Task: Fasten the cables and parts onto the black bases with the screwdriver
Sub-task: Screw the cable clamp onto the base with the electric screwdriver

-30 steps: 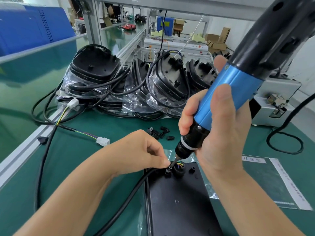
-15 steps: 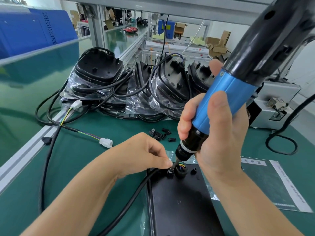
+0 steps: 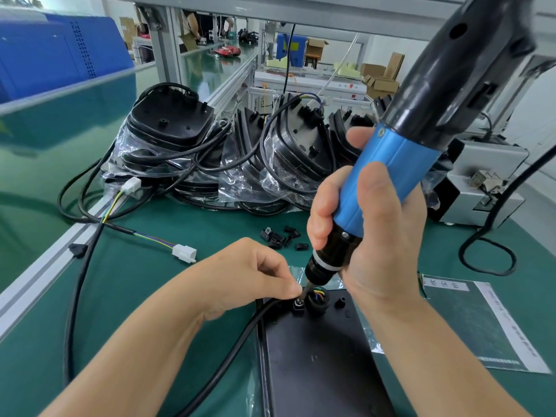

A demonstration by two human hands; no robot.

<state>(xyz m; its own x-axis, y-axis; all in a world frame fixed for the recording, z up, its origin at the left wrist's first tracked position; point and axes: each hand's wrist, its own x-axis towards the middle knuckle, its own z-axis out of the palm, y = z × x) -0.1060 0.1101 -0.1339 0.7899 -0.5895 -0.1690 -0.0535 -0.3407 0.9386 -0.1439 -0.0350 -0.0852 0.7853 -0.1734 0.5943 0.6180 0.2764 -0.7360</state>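
1. Your right hand (image 3: 370,236) is wrapped fully round the blue grip of the screwdriver (image 3: 388,179), which leans toward you with its tip down at the small black clamp (image 3: 298,305) on the far edge of the black base (image 3: 319,365)
2. Your left hand (image 3: 249,275) is curled, thumb and forefinger pinched together right at the bit; whether they hold the screw or the clamp itself I cannot tell
3. Those fingertips sit touching the bit, so if it spins while they are there it could catch skin, I judge
4. The driver is tilted, not square to the base; a slanted bit may cam out, chew the screw head or skid across the base
5. The cable (image 3: 228,353) runs from the lower left up to the clamp, beside the round grommet with coloured wires (image 3: 317,297); if it shifts, the clamp could pinch it badly or seat crooked
6. The base lies on a green mat (image 3: 135,296), spare black clips (image 3: 282,236) scattered just beyond your hands
7. Behind them, more bases in clear bags (image 3: 210,164) are piled with looped cables and white connectors (image 3: 184,253)
8. A grey machine (image 3: 481,188) stands at the right, a printed sheet (image 3: 481,320) beside the base, and benches and cardboard boxes fill the room beyond
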